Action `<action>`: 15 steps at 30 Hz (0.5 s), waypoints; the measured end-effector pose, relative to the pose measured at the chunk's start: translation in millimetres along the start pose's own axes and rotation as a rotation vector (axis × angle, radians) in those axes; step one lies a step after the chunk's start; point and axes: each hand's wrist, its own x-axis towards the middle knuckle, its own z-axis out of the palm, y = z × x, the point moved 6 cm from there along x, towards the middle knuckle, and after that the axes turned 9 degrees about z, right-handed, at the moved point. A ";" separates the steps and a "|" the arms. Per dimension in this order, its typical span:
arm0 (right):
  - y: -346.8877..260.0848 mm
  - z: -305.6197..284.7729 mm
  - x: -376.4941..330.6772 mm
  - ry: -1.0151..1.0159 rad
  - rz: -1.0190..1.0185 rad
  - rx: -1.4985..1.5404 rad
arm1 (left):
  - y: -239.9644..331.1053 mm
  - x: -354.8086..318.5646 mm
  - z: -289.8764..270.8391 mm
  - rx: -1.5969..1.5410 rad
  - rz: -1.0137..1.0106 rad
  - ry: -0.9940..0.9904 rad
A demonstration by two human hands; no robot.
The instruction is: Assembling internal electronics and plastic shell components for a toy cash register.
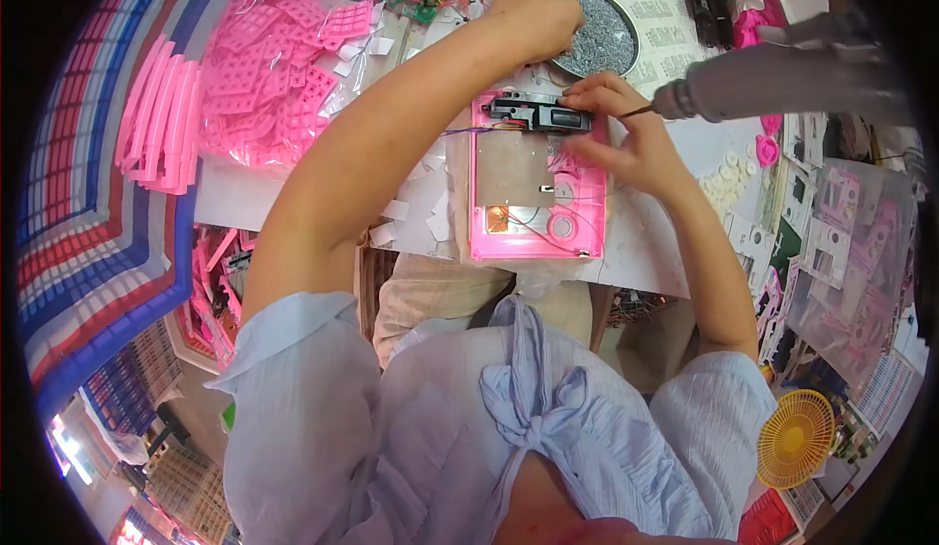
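Right hand (626,139) pinched the black module (540,113) steady on the pink housing (536,178); left hand (533,12), fingers curled, dipped into the screw dish (597,36).

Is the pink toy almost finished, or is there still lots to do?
Partly done: the open pink case already holds a grey plate, wires and a black part. Now the right hand steadies that part by the screwdriver, while the left hand reaches into the screw dish. The case has no cover yet.

The person's left arm stretches far forward, its hand (535,9) curled palm-down, while the right hand (626,134) is bent at the wrist, fingers pinched together.
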 end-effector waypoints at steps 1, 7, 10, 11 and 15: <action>-2.0 -9.1 -2.4 -0.034 -0.007 -0.014 | 2.1 6.2 6.2 0.006 0.026 -0.119; -7.1 -132.0 18.1 0.260 -0.144 1.173 | 13.5 7.4 -1.8 -0.016 0.042 -0.077; -37.7 -135.6 48.7 0.280 -0.172 1.057 | 7.8 9.1 12.1 0.035 0.120 -0.100; -51.7 -123.2 53.8 0.396 -0.079 0.937 | 6.6 8.1 14.4 0.056 0.126 -0.096; -50.7 -115.7 48.2 0.209 0.117 0.568 | 10.5 12.8 6.2 0.154 0.135 -0.162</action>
